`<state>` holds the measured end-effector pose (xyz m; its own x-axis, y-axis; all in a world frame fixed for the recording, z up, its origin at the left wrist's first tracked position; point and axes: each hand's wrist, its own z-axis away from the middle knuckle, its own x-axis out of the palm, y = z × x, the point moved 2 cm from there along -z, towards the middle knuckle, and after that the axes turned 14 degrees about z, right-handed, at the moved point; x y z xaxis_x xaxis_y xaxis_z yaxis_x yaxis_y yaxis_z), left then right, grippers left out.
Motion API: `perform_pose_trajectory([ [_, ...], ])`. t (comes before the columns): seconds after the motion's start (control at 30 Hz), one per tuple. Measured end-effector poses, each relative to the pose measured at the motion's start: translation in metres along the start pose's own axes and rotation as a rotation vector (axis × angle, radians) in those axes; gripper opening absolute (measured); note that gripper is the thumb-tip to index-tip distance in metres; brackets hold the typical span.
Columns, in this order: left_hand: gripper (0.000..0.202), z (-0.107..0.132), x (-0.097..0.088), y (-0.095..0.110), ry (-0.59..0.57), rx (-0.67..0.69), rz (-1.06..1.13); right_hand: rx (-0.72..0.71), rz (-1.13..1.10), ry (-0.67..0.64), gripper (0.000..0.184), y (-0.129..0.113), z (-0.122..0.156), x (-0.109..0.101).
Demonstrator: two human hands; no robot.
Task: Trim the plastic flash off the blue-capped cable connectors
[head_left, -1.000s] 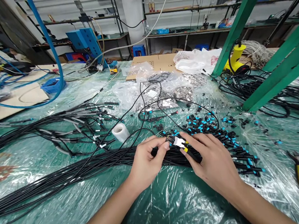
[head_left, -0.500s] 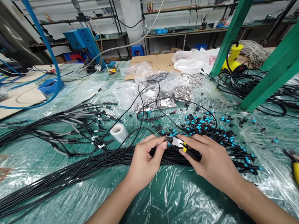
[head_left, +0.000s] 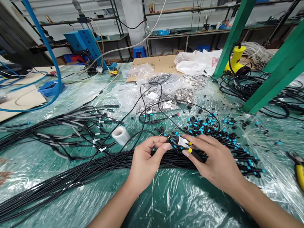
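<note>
My right hand (head_left: pixel 214 154) is wrapped round a pair of cutting pliers (head_left: pixel 183 142) with black and yellow handles, their jaws pointing left. My left hand (head_left: pixel 148 158) pinches the end of a black cable (head_left: pixel 168 138) between thumb and forefinger, just left of the jaws. Beneath both hands runs a thick bundle of black cables (head_left: pixel 92 169), stretching to the left. On the right the bundle ends in many blue-tipped ends (head_left: pixel 226 138).
A second pair of yellow-handled pliers (head_left: pixel 302 181) lies at the right. A white roll (head_left: pixel 120 135) stands behind my left hand. Farther back are plastic bags of metal parts (head_left: pixel 163 94), a green post (head_left: pixel 243 23) and another cable bundle (head_left: pixel 33 129) at left.
The plier jaws have shifted slightly right, away from my left fingertips, and a small gap now shows between them and the cable end. Both hands keep their grips.
</note>
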<state>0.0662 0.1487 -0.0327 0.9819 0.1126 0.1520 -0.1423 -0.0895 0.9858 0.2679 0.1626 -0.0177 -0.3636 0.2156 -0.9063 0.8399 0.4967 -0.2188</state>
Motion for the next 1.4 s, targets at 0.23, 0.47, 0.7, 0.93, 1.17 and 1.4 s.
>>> perform_pose_trajectory([
  [0.23,0.022,0.002,0.005,0.007,-0.051,-0.072,0.151,-0.078,0.148,0.051,0.047,-0.001,0.002,0.005],
  [0.47,0.024,0.000,0.005,0.007,-0.123,-0.080,0.211,-0.089,0.191,0.066,0.052,0.000,0.002,0.006],
  [0.7,0.023,0.001,0.006,0.004,-0.162,-0.107,0.271,-0.087,0.192,0.068,0.052,0.001,0.000,0.005],
  [0.93,0.024,0.000,0.008,0.010,-0.108,-0.169,0.384,-0.095,0.202,0.095,0.051,0.002,0.000,0.004],
  [1.17,0.025,0.000,0.009,0.011,-0.163,-0.243,0.423,-0.134,0.221,0.106,0.056,0.001,0.001,0.005],
  [1.4,0.025,-0.001,0.006,0.010,-0.223,-0.192,0.338,-0.133,0.182,0.054,0.057,0.002,0.000,0.005],
])
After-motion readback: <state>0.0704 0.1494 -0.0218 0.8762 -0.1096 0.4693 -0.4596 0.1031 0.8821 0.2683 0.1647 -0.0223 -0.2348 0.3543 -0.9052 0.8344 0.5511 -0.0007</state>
